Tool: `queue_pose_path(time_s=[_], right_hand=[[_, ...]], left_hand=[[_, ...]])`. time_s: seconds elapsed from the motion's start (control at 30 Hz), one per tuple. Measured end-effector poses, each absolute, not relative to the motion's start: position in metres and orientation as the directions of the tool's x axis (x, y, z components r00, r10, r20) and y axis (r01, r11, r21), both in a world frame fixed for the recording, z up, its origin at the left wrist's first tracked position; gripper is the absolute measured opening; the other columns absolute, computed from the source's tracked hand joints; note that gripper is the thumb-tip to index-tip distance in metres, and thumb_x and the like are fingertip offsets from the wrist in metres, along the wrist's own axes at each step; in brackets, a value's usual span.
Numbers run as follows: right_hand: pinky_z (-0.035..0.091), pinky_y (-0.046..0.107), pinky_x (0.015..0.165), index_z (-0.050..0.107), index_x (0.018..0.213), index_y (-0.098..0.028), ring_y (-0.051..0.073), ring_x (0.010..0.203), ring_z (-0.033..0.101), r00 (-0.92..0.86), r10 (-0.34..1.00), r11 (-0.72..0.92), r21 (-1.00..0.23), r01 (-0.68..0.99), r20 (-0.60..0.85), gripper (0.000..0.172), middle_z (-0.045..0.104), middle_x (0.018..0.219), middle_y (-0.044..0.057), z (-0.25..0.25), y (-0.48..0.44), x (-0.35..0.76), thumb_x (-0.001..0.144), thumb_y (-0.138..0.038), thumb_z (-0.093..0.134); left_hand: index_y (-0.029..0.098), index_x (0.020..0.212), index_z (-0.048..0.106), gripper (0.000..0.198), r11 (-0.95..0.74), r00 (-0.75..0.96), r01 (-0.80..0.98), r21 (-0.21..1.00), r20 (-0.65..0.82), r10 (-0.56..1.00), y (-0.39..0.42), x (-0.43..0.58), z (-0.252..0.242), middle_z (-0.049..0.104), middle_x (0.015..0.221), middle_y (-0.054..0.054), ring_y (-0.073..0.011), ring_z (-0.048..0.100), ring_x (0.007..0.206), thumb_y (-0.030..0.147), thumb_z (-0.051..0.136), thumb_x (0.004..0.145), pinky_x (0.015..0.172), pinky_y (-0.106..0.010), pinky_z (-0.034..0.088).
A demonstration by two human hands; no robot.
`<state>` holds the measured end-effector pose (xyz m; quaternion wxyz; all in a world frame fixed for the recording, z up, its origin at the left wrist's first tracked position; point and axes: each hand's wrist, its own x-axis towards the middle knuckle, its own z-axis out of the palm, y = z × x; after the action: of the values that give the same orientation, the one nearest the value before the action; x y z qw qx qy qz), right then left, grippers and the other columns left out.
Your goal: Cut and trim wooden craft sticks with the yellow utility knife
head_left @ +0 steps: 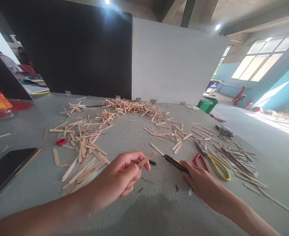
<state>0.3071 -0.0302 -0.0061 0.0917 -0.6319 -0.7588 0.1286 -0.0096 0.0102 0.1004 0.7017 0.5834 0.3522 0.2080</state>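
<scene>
My left hand (128, 173) is closed around a wooden craft stick (148, 158), whose rounded end points up and to the right. In my right hand (196, 177) is a black and yellow utility knife (175, 163), pointing toward the upper left. A pale strip, perhaps its blade or a craft stick behind it, extends from the knife's tip. Stick and knife are apart. Beyond my right hand lie scissors (203, 152) with one red and one yellow handle loop. A small black piece (152, 162) rests just behind the held stick.
Craft sticks are heaped at the back (134, 107) and scattered at left (82, 144). Thin cut strips (237, 164) lie at right near a dark object (224, 131). A red ring (60, 142), a black phone-like slab (9, 167) and a pencil (1, 136) are at left.
</scene>
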Motion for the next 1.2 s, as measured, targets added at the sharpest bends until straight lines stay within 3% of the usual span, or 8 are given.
queue_pose_path(time_s=[0.23, 0.5, 0.67, 0.9, 1.2], right_hand=[[0.054, 0.034, 0.066, 0.06, 0.131, -0.014, 0.028, 0.089, 0.074, -0.169, 0.986, 0.163, -0.301, 0.94, 0.006, 0.042, 0.074, 0.102, 0.016, -0.0064, -0.0289, 0.3076, 0.11, -0.034, 0.03], [0.052, 0.033, 0.061, 0.062, 0.129, -0.017, 0.027, 0.083, 0.074, -0.192, 0.98, 0.201, -0.328, 0.923, 0.058, 0.039, 0.075, 0.096, 0.013, -0.0086, -0.029, 0.3101, 0.11, -0.036, 0.033], [0.05, 0.032, 0.06, 0.06, 0.13, -0.018, 0.026, 0.079, 0.074, -0.191, 0.981, 0.188, -0.329, 0.926, 0.023, 0.038, 0.075, 0.095, 0.012, -0.0054, -0.0296, 0.3089, 0.11, -0.034, 0.032], [0.047, 0.032, 0.055, 0.062, 0.123, -0.018, 0.027, 0.078, 0.073, -0.168, 0.986, 0.163, -0.339, 0.927, 0.015, 0.038, 0.074, 0.093, 0.013, -0.0067, -0.0283, 0.3084, 0.11, -0.035, 0.031], [0.049, 0.031, 0.059, 0.06, 0.124, -0.02, 0.025, 0.08, 0.072, -0.168, 0.986, 0.15, -0.353, 0.924, -0.022, 0.037, 0.073, 0.096, 0.012, -0.0002, -0.0292, 0.3063, 0.11, -0.035, 0.029]], left_hand=[[0.022, 0.092, 0.057, 0.01, 0.187, 0.648, 0.136, 0.973, -0.23, 0.726, 0.009, -0.0126, 0.102, 0.028, 0.062, 0.011, -0.0077, 0.012, 0.05, 0.032, 0.055, 0.093, 0.045, -0.026, 0.014], [0.019, 0.095, 0.06, 0.011, 0.258, 0.66, 0.055, 0.965, -0.228, 0.716, 0.011, -0.0075, 0.1021, 0.036, 0.063, 0.01, -0.0067, 0.013, 0.049, 0.028, 0.055, 0.092, 0.044, -0.024, 0.014], [0.018, 0.097, 0.062, 0.023, 0.277, 0.643, 0.043, 0.96, -0.239, 0.728, 0.011, -0.0089, 0.0982, 0.04, 0.068, 0.008, -0.0069, 0.018, 0.05, 0.037, 0.05, 0.103, 0.045, -0.024, 0.019], [0.018, 0.094, 0.062, 0.03, 0.271, 0.645, 0.027, 0.962, -0.224, 0.731, 0.0115, -0.0079, 0.0954, 0.038, 0.068, 0.008, -0.0065, 0.02, 0.05, 0.045, 0.052, 0.104, 0.043, -0.022, 0.019], [0.018, 0.098, 0.061, 0.025, 0.212, 0.632, 0.028, 0.977, -0.181, 0.753, 0.0093, -0.006, 0.0961, 0.039, 0.071, 0.007, -0.0081, 0.026, 0.051, 0.036, 0.045, 0.106, 0.044, -0.021, 0.035]])
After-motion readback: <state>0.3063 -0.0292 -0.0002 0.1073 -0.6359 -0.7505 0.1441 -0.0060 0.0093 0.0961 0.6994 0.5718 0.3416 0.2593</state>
